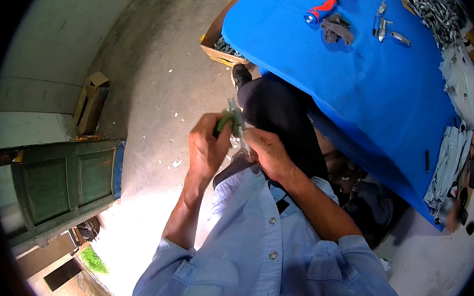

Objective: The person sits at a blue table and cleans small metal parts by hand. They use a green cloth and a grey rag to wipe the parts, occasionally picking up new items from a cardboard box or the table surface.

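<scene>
Close in front of my body, both hands are raised over my lap. My left hand (210, 143) is closed around a small green pad-like piece (225, 123), pressed against a slim silvery metal part (235, 110). Fingers of my right hand (269, 152) pinch the lower end of that metal part, which stands tilted with its narrow tip pointing away from me. Something pale and translucent hangs just under the fingers; its kind I cannot tell.
A blue-covered table (330, 72) stands at front right, bearing a red-and-blue bottle (321, 11), a dark cloth (337, 29), a metal-parts pile (435, 21) and silvery strips (447, 163). An open carton (215, 28) with metal pieces sits beside it. A green door (69, 186) is left.
</scene>
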A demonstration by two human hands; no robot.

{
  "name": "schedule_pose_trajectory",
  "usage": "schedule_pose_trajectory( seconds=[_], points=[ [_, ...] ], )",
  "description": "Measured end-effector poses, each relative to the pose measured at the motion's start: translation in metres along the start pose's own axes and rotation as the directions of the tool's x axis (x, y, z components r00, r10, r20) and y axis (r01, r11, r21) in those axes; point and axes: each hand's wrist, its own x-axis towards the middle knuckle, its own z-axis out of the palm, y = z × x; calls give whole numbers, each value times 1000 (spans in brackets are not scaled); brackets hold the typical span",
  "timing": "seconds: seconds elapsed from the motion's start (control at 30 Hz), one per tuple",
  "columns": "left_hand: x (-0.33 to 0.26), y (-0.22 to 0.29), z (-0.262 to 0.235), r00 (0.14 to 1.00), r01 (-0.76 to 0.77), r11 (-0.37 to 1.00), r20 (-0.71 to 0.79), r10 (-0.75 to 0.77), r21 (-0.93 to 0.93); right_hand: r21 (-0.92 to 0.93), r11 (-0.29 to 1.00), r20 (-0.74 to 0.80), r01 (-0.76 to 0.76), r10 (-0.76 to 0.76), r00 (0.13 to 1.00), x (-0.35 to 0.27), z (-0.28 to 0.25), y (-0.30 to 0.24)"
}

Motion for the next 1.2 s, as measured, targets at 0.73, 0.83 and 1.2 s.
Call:
schedule_pose_trajectory(
  seconds=[0.73,0.83,1.2],
  points=[
    [-45,14,-20,987,11,1000,162,-10,0,79,996,-24,-39,41,999,3,0,-9],
    [-33,22,-9,978,-139,990,154,139,-10,156,987,-2,-41,42,999,4,-1,-6],
    [-45,14,-25,951,-161,983,281,129,93,208,977,10,-55,55,998,4,-3,-8]
  ],
)
